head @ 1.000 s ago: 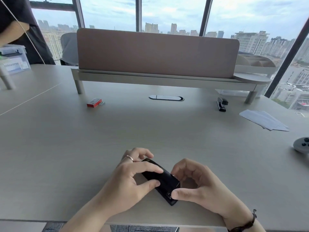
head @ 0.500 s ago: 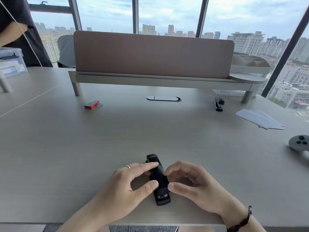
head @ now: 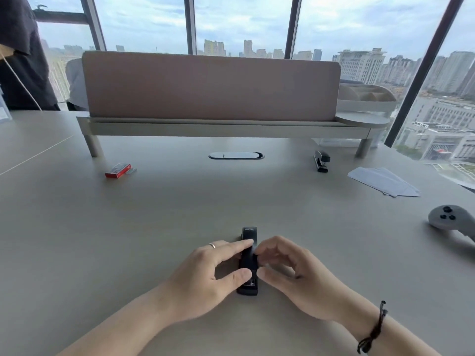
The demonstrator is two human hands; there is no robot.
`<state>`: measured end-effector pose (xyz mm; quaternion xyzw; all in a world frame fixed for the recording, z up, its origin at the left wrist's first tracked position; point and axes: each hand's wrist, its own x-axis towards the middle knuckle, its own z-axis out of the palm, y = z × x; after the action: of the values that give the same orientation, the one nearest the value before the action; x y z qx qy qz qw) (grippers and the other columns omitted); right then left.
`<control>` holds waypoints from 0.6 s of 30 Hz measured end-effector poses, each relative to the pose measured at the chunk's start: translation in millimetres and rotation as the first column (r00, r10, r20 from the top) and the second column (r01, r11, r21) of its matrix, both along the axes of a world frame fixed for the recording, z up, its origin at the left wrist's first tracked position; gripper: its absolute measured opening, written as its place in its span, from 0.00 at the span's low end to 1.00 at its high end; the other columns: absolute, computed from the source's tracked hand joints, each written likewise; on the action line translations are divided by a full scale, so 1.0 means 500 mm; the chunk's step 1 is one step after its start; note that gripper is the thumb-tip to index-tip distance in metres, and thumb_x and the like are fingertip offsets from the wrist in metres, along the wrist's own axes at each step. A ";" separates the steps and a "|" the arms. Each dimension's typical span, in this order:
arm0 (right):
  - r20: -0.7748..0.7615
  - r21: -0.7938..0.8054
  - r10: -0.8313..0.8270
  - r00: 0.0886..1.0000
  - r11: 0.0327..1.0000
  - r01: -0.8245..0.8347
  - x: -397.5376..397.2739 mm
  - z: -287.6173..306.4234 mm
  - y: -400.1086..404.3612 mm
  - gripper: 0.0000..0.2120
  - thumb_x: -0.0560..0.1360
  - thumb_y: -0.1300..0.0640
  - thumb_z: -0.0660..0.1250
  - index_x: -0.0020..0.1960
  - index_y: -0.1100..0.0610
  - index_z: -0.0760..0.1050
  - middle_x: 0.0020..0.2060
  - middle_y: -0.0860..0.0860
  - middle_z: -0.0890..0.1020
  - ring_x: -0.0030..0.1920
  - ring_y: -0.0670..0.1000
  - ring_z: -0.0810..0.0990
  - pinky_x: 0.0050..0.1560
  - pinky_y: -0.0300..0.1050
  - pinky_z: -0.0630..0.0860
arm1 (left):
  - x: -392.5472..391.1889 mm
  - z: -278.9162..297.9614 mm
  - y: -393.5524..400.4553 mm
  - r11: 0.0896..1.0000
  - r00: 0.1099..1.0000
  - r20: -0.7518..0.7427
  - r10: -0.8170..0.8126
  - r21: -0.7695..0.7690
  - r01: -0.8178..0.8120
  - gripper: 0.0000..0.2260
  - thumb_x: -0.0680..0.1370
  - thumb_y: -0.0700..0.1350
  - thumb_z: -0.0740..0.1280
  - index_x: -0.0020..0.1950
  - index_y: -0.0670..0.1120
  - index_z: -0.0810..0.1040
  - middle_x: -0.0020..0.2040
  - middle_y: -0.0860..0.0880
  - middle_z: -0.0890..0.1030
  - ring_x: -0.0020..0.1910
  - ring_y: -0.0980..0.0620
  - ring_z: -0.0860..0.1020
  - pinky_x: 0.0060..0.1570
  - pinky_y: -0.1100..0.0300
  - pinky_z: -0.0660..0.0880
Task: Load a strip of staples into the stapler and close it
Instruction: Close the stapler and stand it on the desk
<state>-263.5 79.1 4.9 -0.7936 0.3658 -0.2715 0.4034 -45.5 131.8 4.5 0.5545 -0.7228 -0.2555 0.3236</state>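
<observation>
A black stapler (head: 248,260) lies flat on the desk near the front edge, its length pointing straight away from me. My left hand (head: 205,276) pinches its left side between thumb and forefinger. My right hand (head: 293,276) touches its right side with thumb and fingertips. The stapler looks closed. A red box of staples (head: 117,170) sits far off at the back left, with a loose strip of staples (head: 132,171) beside it.
A second black stapler (head: 321,160) lies at the back right. White paper sheets (head: 384,181) and a grey controller (head: 448,219) are at the right. A raised shelf with a pink screen (head: 210,86) crosses the back. A person (head: 20,52) stands at far left.
The stapler has been turned from a diagonal lie to pointing straight away from me. Both hands have stayed on its sides, shifting slightly with it.
</observation>
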 end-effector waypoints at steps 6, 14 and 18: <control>0.075 0.091 -0.081 0.994 0.993 0.074 -0.033 -0.004 -0.122 0.10 0.78 0.63 0.69 0.56 0.52 0.78 0.51 0.47 0.85 0.53 0.45 0.86 0.59 0.44 0.79 | -0.040 -0.005 -0.147 0.992 0.966 -0.249 0.069 0.123 -0.039 0.26 0.68 0.55 0.76 0.66 0.57 0.78 0.62 0.55 0.80 0.60 0.61 0.81 0.68 0.53 0.74; 0.166 0.140 -0.241 0.956 0.966 0.219 -0.073 -0.025 -0.293 0.10 0.76 0.62 0.67 0.56 0.51 0.79 0.54 0.53 0.86 0.54 0.52 0.85 0.60 0.51 0.77 | -0.114 -0.014 -0.339 0.988 0.953 -0.276 0.122 0.121 -0.091 0.28 0.71 0.50 0.78 0.69 0.50 0.76 0.60 0.56 0.83 0.58 0.64 0.81 0.67 0.59 0.74; 0.170 0.156 -0.307 0.936 0.947 0.282 -0.083 -0.028 -0.381 0.15 0.80 0.66 0.63 0.55 0.48 0.80 0.53 0.49 0.88 0.57 0.51 0.85 0.63 0.51 0.77 | -0.147 -0.016 -0.437 0.989 0.956 -0.260 0.138 0.083 -0.120 0.35 0.65 0.61 0.75 0.70 0.51 0.75 0.63 0.55 0.83 0.61 0.61 0.80 0.67 0.53 0.74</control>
<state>-305.2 -111.2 -9.0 -0.6721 0.4570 -0.3798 0.4419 -119.1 -86.7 -3.4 0.5718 -0.6264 -0.3296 0.4148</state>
